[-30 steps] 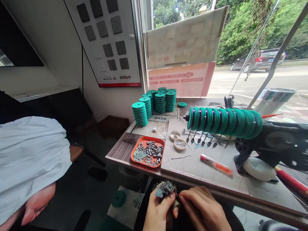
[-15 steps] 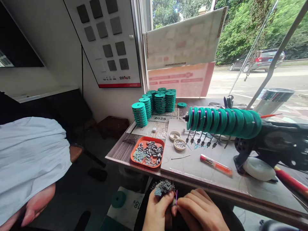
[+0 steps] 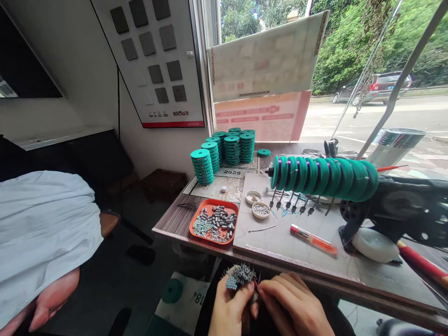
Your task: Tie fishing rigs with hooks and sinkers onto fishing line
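Note:
Low in the head view, my left hand (image 3: 229, 303) is closed around a clump of small grey metal pieces (image 3: 243, 274) with fine wires sticking out and a patch of light-blue bits at its left side. Beside it, my right hand (image 3: 294, 301) has thumb and forefinger pinched together near the clump's right edge. A thin purple strand (image 3: 258, 279) rises from those fingertips. What lies under the curled fingers is hidden.
An orange tray (image 3: 213, 201) of metal weights stands on the table, near two small dishes (image 3: 261, 211). Green spools fill a shaft (image 3: 325, 177) at right; others stand stacked (image 3: 202, 167) behind. An orange-handled tool (image 3: 314, 240) lies in front. A person in white (image 3: 49, 233) is at left.
The right fingertips have shifted slightly up beside the clump, and less of the purple strand shows. My left hand has turned the clump a little.

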A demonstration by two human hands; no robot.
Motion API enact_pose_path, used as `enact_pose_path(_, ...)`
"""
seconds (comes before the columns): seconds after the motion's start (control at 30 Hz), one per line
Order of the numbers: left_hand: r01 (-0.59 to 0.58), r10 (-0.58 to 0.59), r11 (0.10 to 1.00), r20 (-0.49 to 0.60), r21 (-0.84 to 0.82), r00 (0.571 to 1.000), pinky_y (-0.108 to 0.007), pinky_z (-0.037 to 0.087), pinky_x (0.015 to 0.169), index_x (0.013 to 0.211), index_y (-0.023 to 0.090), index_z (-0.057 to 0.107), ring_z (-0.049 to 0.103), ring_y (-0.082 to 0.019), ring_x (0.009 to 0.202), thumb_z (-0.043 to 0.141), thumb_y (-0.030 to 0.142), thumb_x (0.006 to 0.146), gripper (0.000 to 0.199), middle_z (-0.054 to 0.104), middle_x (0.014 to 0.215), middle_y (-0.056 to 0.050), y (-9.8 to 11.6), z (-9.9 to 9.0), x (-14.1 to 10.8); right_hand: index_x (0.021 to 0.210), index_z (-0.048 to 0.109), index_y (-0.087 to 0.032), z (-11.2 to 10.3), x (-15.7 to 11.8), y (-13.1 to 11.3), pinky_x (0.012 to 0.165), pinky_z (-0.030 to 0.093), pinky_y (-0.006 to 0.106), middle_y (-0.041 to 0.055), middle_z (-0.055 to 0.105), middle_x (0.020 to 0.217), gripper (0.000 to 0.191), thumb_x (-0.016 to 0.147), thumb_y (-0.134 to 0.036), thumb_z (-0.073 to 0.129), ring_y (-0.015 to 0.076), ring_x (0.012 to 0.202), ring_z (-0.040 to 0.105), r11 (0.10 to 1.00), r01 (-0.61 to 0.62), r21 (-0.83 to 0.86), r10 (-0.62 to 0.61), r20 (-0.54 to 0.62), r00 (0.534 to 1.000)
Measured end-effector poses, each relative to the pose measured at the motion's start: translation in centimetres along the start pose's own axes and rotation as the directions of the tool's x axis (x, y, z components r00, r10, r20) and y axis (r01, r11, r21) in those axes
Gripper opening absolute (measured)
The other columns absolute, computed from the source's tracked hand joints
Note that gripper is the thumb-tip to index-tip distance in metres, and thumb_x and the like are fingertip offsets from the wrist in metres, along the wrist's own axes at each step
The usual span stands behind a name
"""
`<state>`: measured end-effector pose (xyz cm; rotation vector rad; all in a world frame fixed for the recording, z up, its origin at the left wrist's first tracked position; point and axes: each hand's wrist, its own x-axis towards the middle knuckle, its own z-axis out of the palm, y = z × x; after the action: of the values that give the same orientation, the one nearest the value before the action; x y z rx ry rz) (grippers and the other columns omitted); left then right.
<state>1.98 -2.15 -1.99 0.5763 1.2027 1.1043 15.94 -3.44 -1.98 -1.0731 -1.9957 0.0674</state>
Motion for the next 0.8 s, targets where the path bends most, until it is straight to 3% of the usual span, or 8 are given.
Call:
enact_pose_path(0.17, -0.182, 0.185, 0.982, -0.072, 0.051, 0.98, -0.026, 0.048, 0.06, 0.079, 0.015, 0.069, 0.063, -0.019, 0.065, 0.081, 0.043, 0.049, 0.043, 0.071, 0.07, -0.006, -0.9, -0.2, -0.1, 0.084, 0.052, -0.02, 0.4, -0.2, 0.2, 0.055, 0.045, 0.022, -0.0003, 0.06, 0.066, 0.013, 0.089, -0.014, 0.041, 0.0126, 0.057, 0.059, 0.994, -0.1, -0.032, 0.1, -0.025, 0.995)
enact_pose_path(0.3, -0.205, 0.213, 0.975, -0.104, 0.083, 0.972, -0.025, 0.048, 0.06, 0.077, 0.015, 0.069, 0.062, -0.018, 0.066, 0.08, 0.05, 0.046, 0.048, 0.071, 0.07, -0.006, -1.1, -0.1, 0.0, 0.079, 0.052, -0.021, 0.8, -0.3, -0.1, 0.051, 0.044, 0.023, -0.0006, 0.058, 0.063, 0.02, 0.092, -0.019, 0.037, 0.0128, 0.054, 0.057, 0.987, -0.155, -0.043, 0.151, -0.078, 0.985)
enact_pose_path(0.43, -0.193, 0.196, 0.98, -0.104, 0.038, 0.975, -0.022, 0.043, 0.046, 0.076, 0.016, 0.066, 0.051, -0.01, 0.043, 0.082, 0.044, 0.047, 0.044, 0.063, 0.051, 0.002, -1.1, 0.4, 0.1, 0.084, 0.053, -0.02, 0.7, -0.4, 0.0, 0.052, 0.044, 0.023, -0.0001, 0.058, 0.064, 0.017, 0.092, -0.017, 0.038, 0.013, 0.054, 0.057, 0.99, -0.12, -0.071, 0.116, -0.056, 0.992)
enact_pose_path(0.63, -0.277, 0.275, 0.961, -0.196, 0.016, 0.941, -0.027, 0.05, 0.064, 0.071, 0.017, 0.067, 0.064, -0.02, 0.069, 0.086, 0.037, 0.04, 0.042, 0.07, 0.066, -0.003, -0.7, 0.7, -0.3, 0.086, 0.055, -0.018, 0.2, -0.5, 0.4, 0.052, 0.044, 0.022, 0.0002, 0.058, 0.063, 0.014, 0.09, -0.015, 0.042, 0.0121, 0.055, 0.057, 0.992, -0.037, -0.118, 0.034, -0.025, 0.999)
enact_pose_path(0.8, -0.321, 0.347, 0.932, -0.157, 0.168, 0.925, -0.029, 0.049, 0.064, 0.065, 0.016, 0.068, 0.063, -0.022, 0.065, 0.084, 0.034, 0.043, 0.032, 0.069, 0.064, -0.004, 0.2, 0.7, -0.5, 0.089, 0.054, -0.019, 0.0, -0.1, 0.1, 0.052, 0.046, 0.021, 0.0002, 0.06, 0.065, 0.014, 0.092, -0.017, 0.04, 0.012, 0.055, 0.059, 0.992, -0.053, -0.112, 0.049, -0.04, 0.998)
